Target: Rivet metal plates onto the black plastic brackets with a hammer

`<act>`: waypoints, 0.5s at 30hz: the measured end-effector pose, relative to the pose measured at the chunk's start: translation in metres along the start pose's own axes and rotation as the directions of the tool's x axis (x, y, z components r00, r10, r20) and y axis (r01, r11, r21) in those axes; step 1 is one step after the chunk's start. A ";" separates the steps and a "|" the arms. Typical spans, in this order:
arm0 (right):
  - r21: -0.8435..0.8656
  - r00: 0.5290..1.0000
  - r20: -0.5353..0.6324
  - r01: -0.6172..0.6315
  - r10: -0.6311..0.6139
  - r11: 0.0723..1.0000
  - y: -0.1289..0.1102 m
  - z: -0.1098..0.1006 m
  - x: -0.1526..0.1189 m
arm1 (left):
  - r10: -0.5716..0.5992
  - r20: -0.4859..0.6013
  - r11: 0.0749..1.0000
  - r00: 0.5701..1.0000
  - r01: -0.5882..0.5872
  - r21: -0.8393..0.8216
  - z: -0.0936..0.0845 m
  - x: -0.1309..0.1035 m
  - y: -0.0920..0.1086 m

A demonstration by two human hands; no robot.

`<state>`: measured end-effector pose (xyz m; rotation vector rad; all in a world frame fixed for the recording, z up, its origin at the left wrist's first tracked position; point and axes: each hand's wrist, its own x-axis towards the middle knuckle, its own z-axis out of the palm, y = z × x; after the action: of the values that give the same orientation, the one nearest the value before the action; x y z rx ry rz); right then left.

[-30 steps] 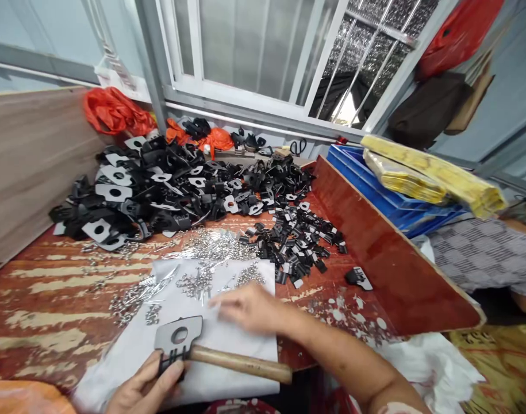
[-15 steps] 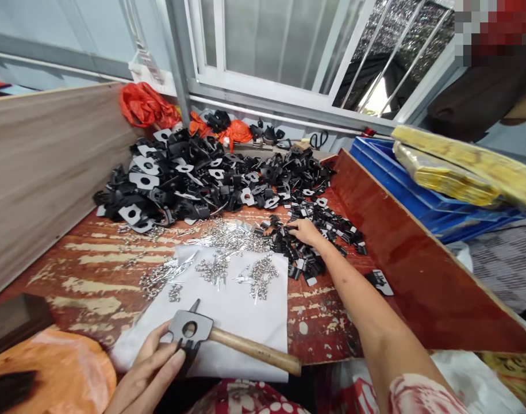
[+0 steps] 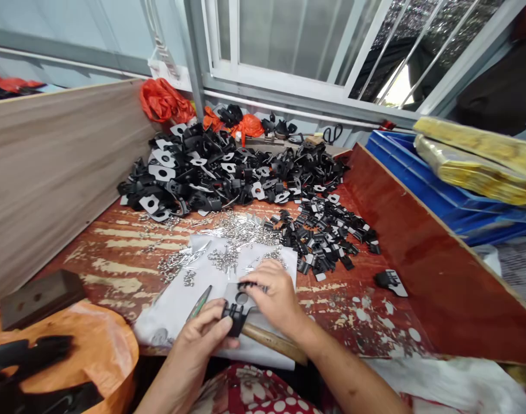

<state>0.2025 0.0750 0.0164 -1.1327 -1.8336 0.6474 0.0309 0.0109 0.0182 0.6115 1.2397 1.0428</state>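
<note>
My left hand (image 3: pixel 204 333) is closed around a black hinged bracket with a grey, holed plate (image 3: pixel 235 322), low over the white sheet (image 3: pixel 170 313). My right hand (image 3: pixel 276 292) meets it from the right, its fingers pinching a small dark clip (image 3: pixel 258 286) at the plate's upper edge; the fingers partly cover this clip. Beneath both hands lies a hammer, its wooden handle (image 3: pixel 273 343) showing and its head mostly hidden. Left of the bracket is a greenish pointed tool (image 3: pixel 200 303). Loose metal pins (image 3: pixel 241 229) are spread just beyond the hands.
Black brackets (image 3: pixel 194 172) are heaped at the back, with small black clips (image 3: pixel 327 236) at right. A single bracket (image 3: pixel 391 282) lies near the red side board (image 3: pixel 418 247). A brown block (image 3: pixel 42 299) and orange bag (image 3: pixel 103 345) are at left, a blue crate (image 3: pixel 422 184) outside right.
My right hand has come back from the clip pile to the bracket, bringing a small dark clip. My left hand still holds the bracket, now over the hammer. The view has shifted slightly.
</note>
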 end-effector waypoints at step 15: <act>0.190 0.983 0.178 0.002 -0.036 0.982 -0.024 0.023 -0.040 | 0.031 0.134 0.999 0.991 -0.035 0.029 -0.023 -0.003 -0.003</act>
<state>0.1804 0.0286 0.0070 -0.9552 -1.8865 0.9186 0.0098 0.0031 0.0114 0.7162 1.1342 0.9951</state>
